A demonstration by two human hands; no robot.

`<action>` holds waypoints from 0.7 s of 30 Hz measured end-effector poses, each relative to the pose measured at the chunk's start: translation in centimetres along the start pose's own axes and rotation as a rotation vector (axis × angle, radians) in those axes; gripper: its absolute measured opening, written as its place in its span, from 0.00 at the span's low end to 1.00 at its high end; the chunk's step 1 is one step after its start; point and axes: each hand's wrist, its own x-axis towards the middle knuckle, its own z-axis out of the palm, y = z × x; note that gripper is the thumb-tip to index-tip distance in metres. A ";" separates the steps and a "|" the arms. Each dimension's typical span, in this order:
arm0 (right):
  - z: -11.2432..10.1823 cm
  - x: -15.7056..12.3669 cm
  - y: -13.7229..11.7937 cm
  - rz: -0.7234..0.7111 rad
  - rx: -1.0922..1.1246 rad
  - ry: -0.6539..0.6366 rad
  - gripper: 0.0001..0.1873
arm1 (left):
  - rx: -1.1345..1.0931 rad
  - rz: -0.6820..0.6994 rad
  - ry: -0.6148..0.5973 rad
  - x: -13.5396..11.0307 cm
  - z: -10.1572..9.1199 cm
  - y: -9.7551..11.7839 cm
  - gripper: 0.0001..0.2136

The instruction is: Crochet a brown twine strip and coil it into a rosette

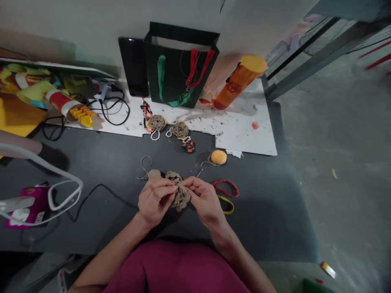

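My left hand [155, 198] and my right hand [205, 199] meet over a dark grey mat [269, 211], both pinching a beige braided jute piece [180, 194] between their fingertips. The piece trails back to a small coil and a loose strand [146, 165] on the mat. Two finished jute rosettes with beads [157, 122] [180, 130] lie further off on a white board [244, 130]. A small orange ball of thread [218, 157] rests just beyond my right hand. Red and yellow scissor handles [226, 194] lie right of my right hand.
A dark green gift bag [174, 69], a black phone [134, 67] and an orange tube [240, 81] stand against the wall. A glue gun with black cable [106, 95] and colourful craft pieces [65, 106] lie at left. A pink device with white cord [30, 203] sits near left.
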 end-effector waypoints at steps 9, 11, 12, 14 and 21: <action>0.1 0.1 0.5 -0.037 0.000 0.014 0.15 | -0.280 -0.419 0.005 -0.2 0.9 0.3 0.03; 0.1 0.1 0.5 -0.052 -0.011 0.013 0.14 | -0.324 -0.507 -0.009 -0.2 0.9 0.4 0.03; 0.2 0.1 0.5 -0.063 -0.024 0.011 0.14 | -0.347 -0.543 -0.011 -0.1 0.9 0.4 0.03; 0.2 0.0 0.4 -0.100 -0.072 0.012 0.12 | -0.396 -0.605 -0.015 0.0 0.9 0.5 0.03; 0.1 -0.3 0.6 -0.280 -0.421 0.183 0.07 | -0.602 -0.801 -0.016 0.8 0.7 0.6 0.04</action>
